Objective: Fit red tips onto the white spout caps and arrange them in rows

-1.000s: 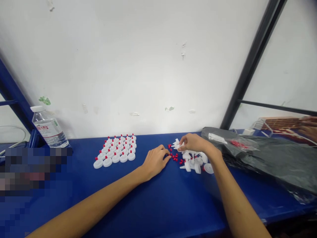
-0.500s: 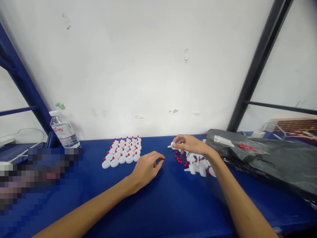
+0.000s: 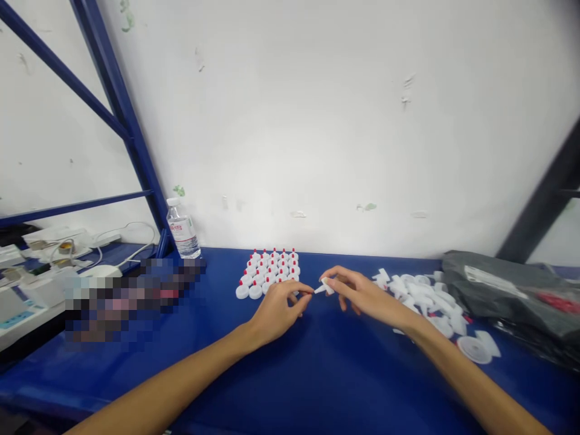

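My right hand (image 3: 357, 294) pinches a white nozzle cap (image 3: 325, 287), its narrow tip pointing left. Touching or almost touching that tip are the fingertips of my left hand (image 3: 283, 307), closed on a small red tip cap (image 3: 312, 292) that is mostly hidden. Just behind and left of my left hand, white nozzle caps with red tips (image 3: 256, 290) stand upright in neat rows. Beyond my right hand lies a loose pile of white nozzle caps (image 3: 423, 293), partly covered by my wrist, with bits of red among them.
A clear water bottle (image 3: 183, 232) stands at the back left by a blue metal frame (image 3: 136, 151). Power strips and cables (image 3: 49, 278) are at far left. A dark grey plastic bag (image 3: 507, 302) lies at right on the blue table (image 3: 317, 380), against a white wall.
My right hand has brought the nozzle cap left from beside the pile to my left fingertips. The camera view has turned left, so the scene sits further right.
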Available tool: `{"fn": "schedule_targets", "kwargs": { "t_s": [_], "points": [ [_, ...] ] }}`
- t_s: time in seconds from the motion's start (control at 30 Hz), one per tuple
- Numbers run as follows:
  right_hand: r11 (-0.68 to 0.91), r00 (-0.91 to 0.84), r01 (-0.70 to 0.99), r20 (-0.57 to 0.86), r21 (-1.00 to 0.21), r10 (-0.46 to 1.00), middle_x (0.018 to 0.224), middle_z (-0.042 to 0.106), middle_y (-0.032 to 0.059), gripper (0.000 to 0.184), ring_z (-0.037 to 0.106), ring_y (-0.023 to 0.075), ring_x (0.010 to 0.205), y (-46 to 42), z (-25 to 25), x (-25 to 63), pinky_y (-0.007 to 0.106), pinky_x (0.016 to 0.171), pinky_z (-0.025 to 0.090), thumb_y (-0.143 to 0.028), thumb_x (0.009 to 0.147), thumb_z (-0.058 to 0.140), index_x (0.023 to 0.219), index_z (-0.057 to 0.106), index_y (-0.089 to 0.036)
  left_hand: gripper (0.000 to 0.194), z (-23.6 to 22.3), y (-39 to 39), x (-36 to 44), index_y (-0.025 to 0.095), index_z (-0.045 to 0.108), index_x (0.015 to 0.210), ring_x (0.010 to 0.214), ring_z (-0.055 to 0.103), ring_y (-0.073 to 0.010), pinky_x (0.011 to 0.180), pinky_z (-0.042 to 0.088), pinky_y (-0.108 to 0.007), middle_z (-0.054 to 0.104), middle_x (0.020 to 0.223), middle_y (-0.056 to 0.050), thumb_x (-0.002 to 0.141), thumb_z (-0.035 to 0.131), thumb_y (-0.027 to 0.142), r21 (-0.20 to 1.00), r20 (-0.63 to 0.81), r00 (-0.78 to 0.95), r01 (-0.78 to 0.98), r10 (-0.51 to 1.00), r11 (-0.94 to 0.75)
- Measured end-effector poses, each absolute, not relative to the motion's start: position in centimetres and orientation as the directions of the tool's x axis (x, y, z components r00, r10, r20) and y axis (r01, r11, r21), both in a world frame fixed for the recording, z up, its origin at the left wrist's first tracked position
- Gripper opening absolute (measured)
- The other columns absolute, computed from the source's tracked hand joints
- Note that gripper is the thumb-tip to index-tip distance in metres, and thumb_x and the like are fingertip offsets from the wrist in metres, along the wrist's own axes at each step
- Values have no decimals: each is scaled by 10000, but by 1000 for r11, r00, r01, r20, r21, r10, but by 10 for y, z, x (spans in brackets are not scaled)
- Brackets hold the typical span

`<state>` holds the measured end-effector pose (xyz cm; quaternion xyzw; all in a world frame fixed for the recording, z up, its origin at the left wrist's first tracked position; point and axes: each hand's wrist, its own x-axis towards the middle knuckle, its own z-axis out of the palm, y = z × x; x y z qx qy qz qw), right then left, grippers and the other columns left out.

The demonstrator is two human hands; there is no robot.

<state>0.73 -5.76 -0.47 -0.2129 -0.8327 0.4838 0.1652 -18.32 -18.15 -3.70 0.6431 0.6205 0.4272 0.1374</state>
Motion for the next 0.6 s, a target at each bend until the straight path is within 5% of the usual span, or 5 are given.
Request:
{"fn": "schedule_targets", "kwargs": {
  "t_s": [0.2, 0.6],
  "points": [
    [422, -848, 219, 43, -880, 529, 725, 582, -15, 511, 502, 103, 519, -59, -8, 3, 220, 462, 407, -627, 951, 488, 1222, 563, -200, 229, -38, -185, -178, 164, 755, 1026, 587, 684, -128, 584, 497, -211, 732, 785, -21, 928, 598, 300, 794, 322, -170, 585, 931, -167],
    [421, -870, 184, 52, -888, 491, 928, 671, 47, 478, 604, 138, 644, -57, -15, 1, 223, 463, 407, -608, 923, 560, 1198, 585, -218, 258, -42, -185, -176, 181, 765, 1077, 540, 628, -115, 577, 499, -228, 714, 778, -24, 945, 581, 304, 805, 347, -197, 563, 917, -184]
  ]
}}
